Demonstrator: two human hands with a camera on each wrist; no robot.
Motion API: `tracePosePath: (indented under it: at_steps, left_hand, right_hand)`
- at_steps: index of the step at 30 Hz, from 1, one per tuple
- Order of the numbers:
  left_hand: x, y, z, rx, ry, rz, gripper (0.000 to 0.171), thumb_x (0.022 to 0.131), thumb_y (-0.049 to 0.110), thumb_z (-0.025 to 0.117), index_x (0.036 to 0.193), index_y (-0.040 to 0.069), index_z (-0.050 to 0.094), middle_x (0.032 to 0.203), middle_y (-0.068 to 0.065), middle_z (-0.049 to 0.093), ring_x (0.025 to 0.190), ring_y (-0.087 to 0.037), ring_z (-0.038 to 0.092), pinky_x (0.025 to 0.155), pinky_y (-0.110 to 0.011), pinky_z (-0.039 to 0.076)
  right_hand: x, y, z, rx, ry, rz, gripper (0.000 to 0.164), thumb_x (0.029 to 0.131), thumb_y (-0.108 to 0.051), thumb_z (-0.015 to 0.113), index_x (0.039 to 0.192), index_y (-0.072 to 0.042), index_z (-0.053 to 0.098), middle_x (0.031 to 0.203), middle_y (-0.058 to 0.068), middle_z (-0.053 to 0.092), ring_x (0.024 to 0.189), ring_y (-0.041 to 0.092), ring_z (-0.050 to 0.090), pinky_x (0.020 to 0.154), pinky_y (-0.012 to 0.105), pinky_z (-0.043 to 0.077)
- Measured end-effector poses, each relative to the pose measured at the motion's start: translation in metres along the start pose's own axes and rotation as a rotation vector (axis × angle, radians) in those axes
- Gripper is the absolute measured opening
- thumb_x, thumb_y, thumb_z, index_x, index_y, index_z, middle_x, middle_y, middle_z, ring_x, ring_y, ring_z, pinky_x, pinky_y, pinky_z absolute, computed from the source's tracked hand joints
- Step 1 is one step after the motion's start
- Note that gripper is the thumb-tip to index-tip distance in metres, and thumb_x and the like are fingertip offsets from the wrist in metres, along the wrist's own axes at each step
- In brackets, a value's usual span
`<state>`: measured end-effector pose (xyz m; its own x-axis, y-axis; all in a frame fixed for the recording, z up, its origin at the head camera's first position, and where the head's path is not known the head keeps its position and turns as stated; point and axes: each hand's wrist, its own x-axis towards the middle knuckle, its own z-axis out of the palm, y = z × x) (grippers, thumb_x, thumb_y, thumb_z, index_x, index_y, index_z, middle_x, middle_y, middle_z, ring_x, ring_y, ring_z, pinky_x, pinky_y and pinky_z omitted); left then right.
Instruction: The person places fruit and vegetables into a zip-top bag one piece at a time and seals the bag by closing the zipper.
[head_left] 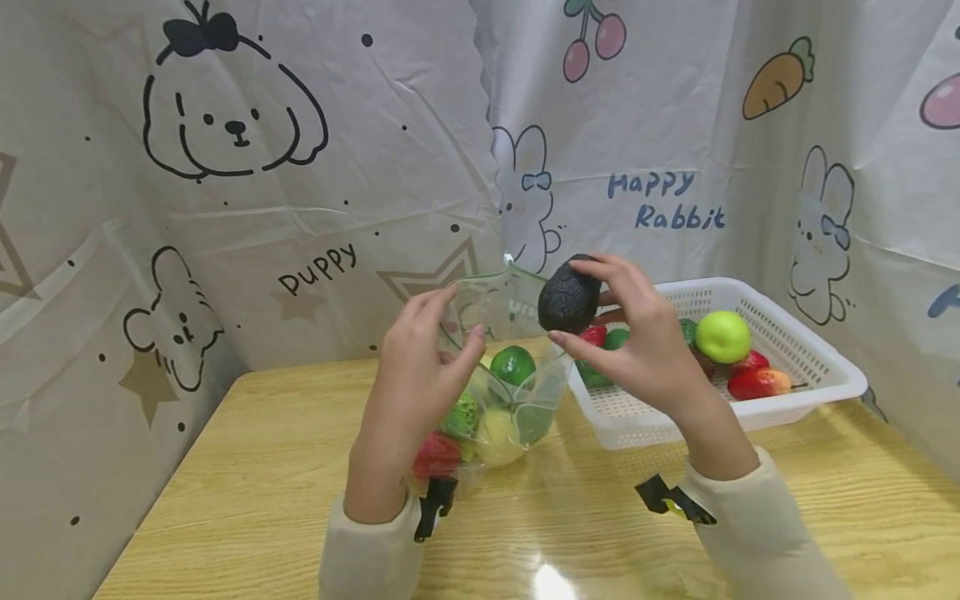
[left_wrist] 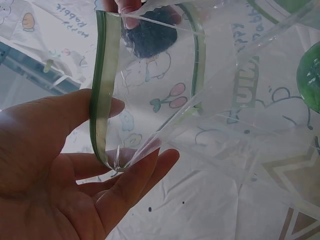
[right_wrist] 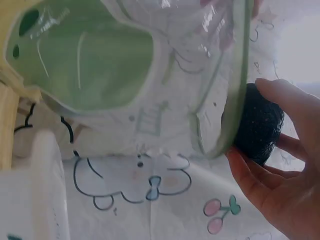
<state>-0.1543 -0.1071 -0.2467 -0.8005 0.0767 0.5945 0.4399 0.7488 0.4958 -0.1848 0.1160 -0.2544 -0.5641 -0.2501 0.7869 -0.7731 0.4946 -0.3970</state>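
Observation:
A clear zip bag (head_left: 551, 387) with a green-edged mouth stands on the table with its top spread. My left hand (head_left: 412, 367) holds the bag's left edge, its thumb and fingers on either side of the green zip strip (left_wrist: 100, 75). A dark, rough-skinned avocado (head_left: 567, 296) is gripped between the thumb and fingers of my right hand (head_left: 641, 333), held up at the right side of the bag's mouth. In the right wrist view the avocado (right_wrist: 257, 125) is right beside the zip edge. Inside the bag show a round green fruit (head_left: 513, 365) and a yellow one (head_left: 498, 435).
Right of the bag stands a white perforated basket (head_left: 825, 396) holding a green apple (head_left: 723, 337), a red-orange fruit (head_left: 757, 384) and several others. A red item (head_left: 437, 457) shows low by my left wrist. A printed curtain (head_left: 420, 108) hangs behind the wooden table (head_left: 285, 467).

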Motion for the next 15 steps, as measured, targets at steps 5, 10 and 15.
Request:
tracePosePath:
  at_steps: [5,10,15]
  left_hand:
    - [0.000,0.000,0.000,-0.001,0.005,0.001,0.053,0.086,0.024,0.061,0.133,0.003,0.048,0.129,-0.017,0.053,0.063,-0.013,0.062,0.058,-0.025,0.060]
    - [0.000,-0.001,0.001,0.000,0.011,0.009,0.052,0.086,0.023,0.062,0.132,0.002,0.049,0.128,-0.017,0.053,0.063,-0.013,0.061,0.058,-0.025,0.059]
    - [0.000,0.000,0.000,0.009,0.012,0.014,0.052,0.086,0.022,0.062,0.133,0.003,0.049,0.129,-0.017,0.053,0.064,-0.013,0.062,0.057,-0.025,0.059]
  right_hand:
    - [-0.005,0.014,0.018,0.009,-0.068,-0.025,0.067,0.072,-0.027,0.078,0.132,-0.015,0.050,0.141,0.014,0.045,0.099,0.018,0.059,0.075,0.042,0.060]
    - [-0.007,0.015,0.025,0.013,-0.113,-0.016,0.067,0.074,-0.035,0.075,0.133,-0.020,0.048,0.144,0.009,0.042,0.081,0.011,0.061,0.062,0.034,0.058]
    - [-0.005,-0.005,0.023,0.057,-0.137,-0.008,0.065,0.073,-0.021,0.078,0.131,-0.011,0.050,0.140,0.015,0.044,0.068,0.012,0.060,0.048,0.033,0.054]
